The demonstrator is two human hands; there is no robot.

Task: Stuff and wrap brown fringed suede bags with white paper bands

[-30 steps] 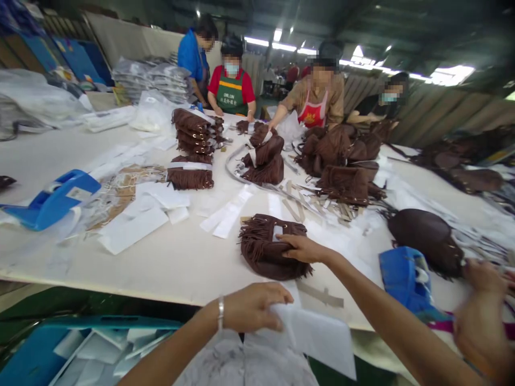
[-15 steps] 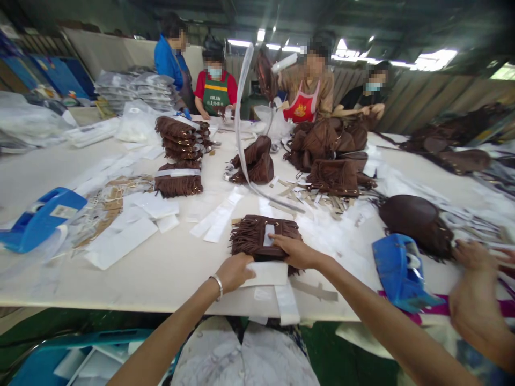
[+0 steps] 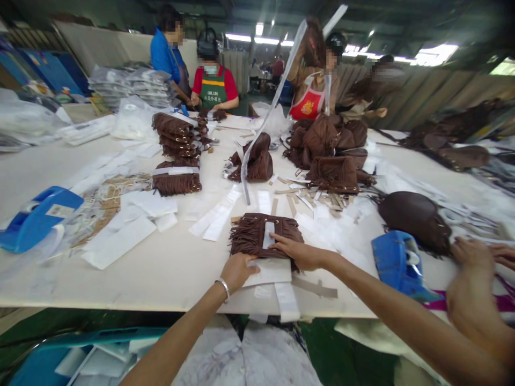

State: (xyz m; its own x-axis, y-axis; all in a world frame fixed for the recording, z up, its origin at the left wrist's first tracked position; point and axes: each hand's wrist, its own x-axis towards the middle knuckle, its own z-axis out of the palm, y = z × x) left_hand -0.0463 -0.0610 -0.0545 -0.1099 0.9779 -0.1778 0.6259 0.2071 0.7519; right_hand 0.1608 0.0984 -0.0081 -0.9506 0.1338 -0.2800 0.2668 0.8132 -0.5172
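In front of me on the table lies a dark brown fringed bag (image 3: 247,236) with brass eyelets. A short white strip (image 3: 268,235) runs down its middle. My right hand (image 3: 300,253) grips the bag's right near side, one finger reaching to the strip. At the near left edge, my left hand (image 3: 238,272) is closed on a white paper sheet (image 3: 273,270) that sticks out along the bag's near side. The left fingertips are partly hidden, and whether they also pinch the bag cannot be seen.
Blue tape dispensers stand at left (image 3: 42,217) and right (image 3: 398,262). Stacked brown bags (image 3: 177,177), a bag pile (image 3: 317,139) and paper sheets (image 3: 120,236) cover the table. A co-worker's hand (image 3: 475,257) is at right; more people work opposite. A teal bin (image 3: 92,335) sits below the edge.
My hands and the bag have barely moved; the left hand and paper shift slightly right and up. Across the table, a co-worker has lifted a brown bag with a long pale strip higher, rightward.
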